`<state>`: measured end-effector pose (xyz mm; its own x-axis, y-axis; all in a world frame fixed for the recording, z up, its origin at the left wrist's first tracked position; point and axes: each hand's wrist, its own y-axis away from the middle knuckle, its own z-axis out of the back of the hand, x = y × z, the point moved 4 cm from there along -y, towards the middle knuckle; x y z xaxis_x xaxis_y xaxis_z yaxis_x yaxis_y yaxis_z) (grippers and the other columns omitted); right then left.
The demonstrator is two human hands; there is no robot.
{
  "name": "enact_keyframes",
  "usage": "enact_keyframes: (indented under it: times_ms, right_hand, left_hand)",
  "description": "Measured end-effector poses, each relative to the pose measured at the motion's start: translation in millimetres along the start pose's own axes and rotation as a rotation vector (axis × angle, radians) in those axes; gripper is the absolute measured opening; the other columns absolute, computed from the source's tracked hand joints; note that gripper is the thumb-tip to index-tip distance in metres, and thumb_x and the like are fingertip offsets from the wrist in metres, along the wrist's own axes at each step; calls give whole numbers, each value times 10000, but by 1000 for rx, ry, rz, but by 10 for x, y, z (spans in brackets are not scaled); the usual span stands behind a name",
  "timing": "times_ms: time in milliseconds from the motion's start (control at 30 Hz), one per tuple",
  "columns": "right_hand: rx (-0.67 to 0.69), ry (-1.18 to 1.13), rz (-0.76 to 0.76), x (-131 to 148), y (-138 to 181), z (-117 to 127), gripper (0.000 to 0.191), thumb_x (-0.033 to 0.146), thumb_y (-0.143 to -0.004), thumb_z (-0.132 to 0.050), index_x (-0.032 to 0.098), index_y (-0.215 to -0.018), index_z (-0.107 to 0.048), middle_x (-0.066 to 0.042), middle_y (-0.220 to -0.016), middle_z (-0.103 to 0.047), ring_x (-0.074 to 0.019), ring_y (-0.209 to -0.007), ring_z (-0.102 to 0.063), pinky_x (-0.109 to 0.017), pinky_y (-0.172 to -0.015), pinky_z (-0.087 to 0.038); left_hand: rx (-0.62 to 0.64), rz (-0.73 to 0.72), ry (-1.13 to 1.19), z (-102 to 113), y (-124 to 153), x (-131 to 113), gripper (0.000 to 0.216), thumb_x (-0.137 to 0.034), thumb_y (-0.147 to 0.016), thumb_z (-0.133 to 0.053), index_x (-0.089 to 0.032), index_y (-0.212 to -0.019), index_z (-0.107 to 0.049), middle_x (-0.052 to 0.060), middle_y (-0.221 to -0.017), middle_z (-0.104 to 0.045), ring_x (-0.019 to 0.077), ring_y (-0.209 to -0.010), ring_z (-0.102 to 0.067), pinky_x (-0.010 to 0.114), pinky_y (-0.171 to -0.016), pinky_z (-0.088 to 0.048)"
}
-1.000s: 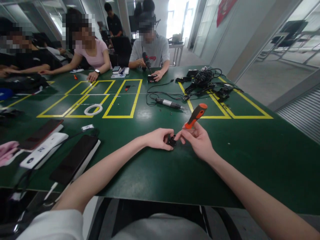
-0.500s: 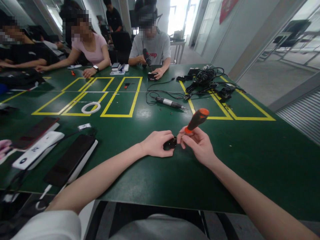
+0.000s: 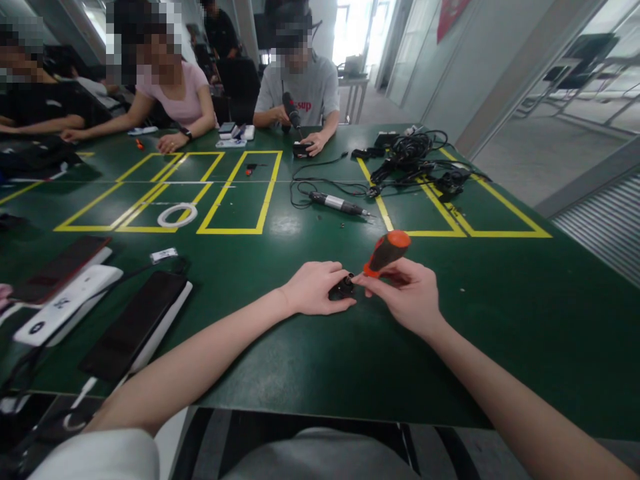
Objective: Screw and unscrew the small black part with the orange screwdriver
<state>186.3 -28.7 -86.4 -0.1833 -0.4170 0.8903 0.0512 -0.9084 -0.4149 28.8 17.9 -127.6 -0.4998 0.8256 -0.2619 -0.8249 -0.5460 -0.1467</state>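
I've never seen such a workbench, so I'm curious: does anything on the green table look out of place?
Nothing looks spilled or plainly broken. Toward the far right, a tangle of black cables sprawls untidily across yellow tape lines, and a white ring at left overlaps another. I can't tell whether either is misplaced.

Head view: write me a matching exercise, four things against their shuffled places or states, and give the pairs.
Things
1. screwdriver
2. white ring
3. small black part
4. black cables

Places or states
A. in the left hand
B. tangled in a heap
C. in the right hand
D. flat on the table's left side

Pairs: 1-C, 2-D, 3-A, 4-B
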Motion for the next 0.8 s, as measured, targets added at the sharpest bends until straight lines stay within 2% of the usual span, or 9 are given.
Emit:
enact_keyframes:
  times_ms: [100, 167, 267, 433, 567, 633, 700, 800]
  right_hand:
    - [48, 112, 68, 50, -12, 7, 181, 356, -914, -761, 223, -797, -725, -7, -637, -700, -169, -537, -643, -325, -601, -555]
    - [92, 155, 96, 59, -16, -6, 239, 365, -988, -653, 222, -805, -709, -13, -659, -687, -166, -566, -638, -326, -634, -550]
    - [154, 119, 125, 34, 6, -48, 300, 381, -1043, -549, 217, -829, -680, -15, -704, -659, -156, -598, -623, -305, -626, -535]
    - [96, 18, 138, -53, 81, -83, 167, 366, -986, -672, 218, -913, -649, -9, -753, -707, -144, -568, -638, -283, -587, -542]
    - [53, 40, 104, -56, 85, -81, 153, 316, -968, -702, 221, -857, -658, -2, -716, -700, -146, -554, -636, -293, -584, -544]
    - [18, 87, 139, -4, 61, -55, 154, 282, -952, -711, 219, -820, -665, -9, -729, -691, -149, -569, -625, -303, -588, -533]
    - [4, 128, 197, 60, 36, -35, 168, 242, -950, -692, 219, -786, -661, -10, -718, -677, -157, -597, -625, -314, -614, -530]
    - [68, 132, 217, 102, 16, -55, 263, 218, -1001, -583, 217, -743, -634, -1, -662, -637, -153, -605, -627, -308, -630, -526]
  left_hand:
    - [0, -4, -22, 0, 1, 0, 407, -556, -954, -586, -163, -1007, -674, 77, -922, -676, 232, -843, -661, 335, -744, -467]
    - [-4, -15, -21, -1, 4, -5, 406, -553, -953, -589, -164, -1033, -674, 73, -923, -678, 232, -838, -661, 340, -755, -474]
    - [-29, -22, -16, -4, 9, -9, 356, -519, -941, -620, -170, -996, -662, 60, -915, -679, 220, -831, -661, 329, -758, -478]
    - [-63, -31, -27, -14, 13, -8, 318, -495, -935, -628, -191, -845, -633, 36, -841, -645, 189, -769, -641, 306, -715, -466]
    - [-65, -43, -22, -15, 11, -2, 311, -494, -938, -623, -189, -891, -658, 35, -843, -647, 191, -774, -641, 304, -708, -464]
    - [-59, -40, -27, -15, 10, 4, 344, -518, -940, -618, -179, -923, -671, 44, -857, -655, 202, -787, -648, 314, -711, -472]
    - [-52, -38, -28, -18, 9, 10, 358, -529, -938, -620, -176, -949, -679, 50, -875, -661, 212, -804, -655, 324, -723, -484]
    - [-52, -32, -13, -21, 10, 18, 345, -518, -931, -633, -175, -934, -669, 52, -888, -662, 219, -823, -661, 331, -751, -500]
